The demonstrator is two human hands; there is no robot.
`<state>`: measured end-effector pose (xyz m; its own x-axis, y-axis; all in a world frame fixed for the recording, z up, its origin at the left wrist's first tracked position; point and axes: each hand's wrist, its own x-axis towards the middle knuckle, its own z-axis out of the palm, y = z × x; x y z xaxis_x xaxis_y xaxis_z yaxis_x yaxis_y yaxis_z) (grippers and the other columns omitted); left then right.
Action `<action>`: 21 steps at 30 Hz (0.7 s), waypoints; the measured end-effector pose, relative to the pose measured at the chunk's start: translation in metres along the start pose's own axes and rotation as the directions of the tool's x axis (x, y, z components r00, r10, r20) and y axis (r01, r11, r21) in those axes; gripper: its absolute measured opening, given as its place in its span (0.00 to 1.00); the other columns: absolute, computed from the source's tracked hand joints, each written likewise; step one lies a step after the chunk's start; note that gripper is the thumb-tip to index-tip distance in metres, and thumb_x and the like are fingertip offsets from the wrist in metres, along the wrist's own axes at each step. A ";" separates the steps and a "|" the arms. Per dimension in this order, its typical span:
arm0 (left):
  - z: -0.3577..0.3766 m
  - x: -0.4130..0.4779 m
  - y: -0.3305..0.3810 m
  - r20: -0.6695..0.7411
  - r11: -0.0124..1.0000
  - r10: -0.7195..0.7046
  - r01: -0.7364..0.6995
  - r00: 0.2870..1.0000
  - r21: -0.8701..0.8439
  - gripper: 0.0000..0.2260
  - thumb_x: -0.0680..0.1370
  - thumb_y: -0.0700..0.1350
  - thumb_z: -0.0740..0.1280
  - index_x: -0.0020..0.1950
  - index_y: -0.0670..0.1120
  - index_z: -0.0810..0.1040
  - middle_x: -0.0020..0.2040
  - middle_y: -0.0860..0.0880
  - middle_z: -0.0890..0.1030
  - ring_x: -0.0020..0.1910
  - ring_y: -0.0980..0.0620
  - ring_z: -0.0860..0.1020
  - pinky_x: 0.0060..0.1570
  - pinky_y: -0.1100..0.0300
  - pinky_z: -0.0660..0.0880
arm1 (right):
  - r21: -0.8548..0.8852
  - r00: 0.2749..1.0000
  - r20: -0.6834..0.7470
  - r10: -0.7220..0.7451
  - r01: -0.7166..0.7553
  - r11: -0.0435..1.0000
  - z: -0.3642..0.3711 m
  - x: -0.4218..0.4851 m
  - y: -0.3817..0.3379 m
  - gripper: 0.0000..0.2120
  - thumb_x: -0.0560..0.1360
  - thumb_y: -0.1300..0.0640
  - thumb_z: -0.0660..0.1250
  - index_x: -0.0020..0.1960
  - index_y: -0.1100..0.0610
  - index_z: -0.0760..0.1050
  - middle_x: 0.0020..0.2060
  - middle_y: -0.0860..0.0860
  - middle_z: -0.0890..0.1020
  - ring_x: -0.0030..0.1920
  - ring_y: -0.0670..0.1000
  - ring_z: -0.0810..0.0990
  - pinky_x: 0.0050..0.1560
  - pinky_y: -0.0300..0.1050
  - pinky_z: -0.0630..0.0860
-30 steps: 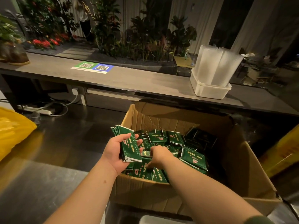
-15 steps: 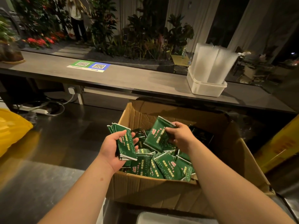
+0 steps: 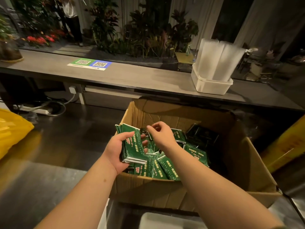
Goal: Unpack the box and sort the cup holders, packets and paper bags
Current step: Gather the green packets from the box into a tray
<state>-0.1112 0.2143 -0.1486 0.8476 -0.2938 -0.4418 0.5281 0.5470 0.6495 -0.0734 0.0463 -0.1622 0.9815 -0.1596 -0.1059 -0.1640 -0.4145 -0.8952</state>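
Left hand point(image 3: 115, 151) grips packets point(image 3: 132, 147) above box point(image 3: 148, 187) left rim

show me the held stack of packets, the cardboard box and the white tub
stack of packets point(image 3: 132, 151): head view, front packet's green face
cardboard box point(image 3: 148, 187): head view, near outer wall
white tub point(image 3: 211, 87): head view, front wall
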 end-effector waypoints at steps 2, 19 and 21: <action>-0.002 0.002 0.000 -0.022 0.998 0.000 -0.001 1.000 -0.057 0.18 0.80 0.46 0.65 0.66 0.38 0.77 0.60 0.38 0.82 0.57 0.40 0.81 0.63 0.41 0.74 | -0.301 0.998 -0.004 0.058 -0.056 0.952 -0.007 0.006 0.021 0.10 0.80 0.47 0.68 0.53 0.53 0.75 0.46 0.50 0.82 0.47 0.52 0.82 0.51 0.52 0.82; -0.004 0.003 0.001 -0.054 0.991 -0.007 0.000 0.999 -0.131 0.17 0.81 0.49 0.65 0.62 0.38 0.79 0.57 0.39 0.81 0.54 0.41 0.80 0.58 0.45 0.74 | 0.055 0.928 0.005 0.372 -0.372 0.927 -0.019 0.014 0.057 0.10 0.77 0.71 0.69 0.48 0.58 0.73 0.47 0.59 0.81 0.43 0.55 0.82 0.39 0.48 0.80; -0.003 0.002 0.001 -0.064 0.991 -0.010 0.002 0.998 -0.135 0.17 0.81 0.49 0.65 0.62 0.38 0.79 0.57 0.39 0.80 0.53 0.41 0.80 0.57 0.46 0.74 | 0.189 0.922 -0.016 0.386 -0.377 0.907 -0.027 0.014 0.058 0.11 0.79 0.72 0.66 0.51 0.57 0.72 0.52 0.62 0.81 0.47 0.60 0.83 0.43 0.53 0.83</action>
<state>-0.1095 0.2165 -0.1505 0.8371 -0.2487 -0.4873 0.5179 0.6471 0.5594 -0.0719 -0.0042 -0.2033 0.8401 -0.3218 -0.4366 -0.4998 -0.1464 -0.8537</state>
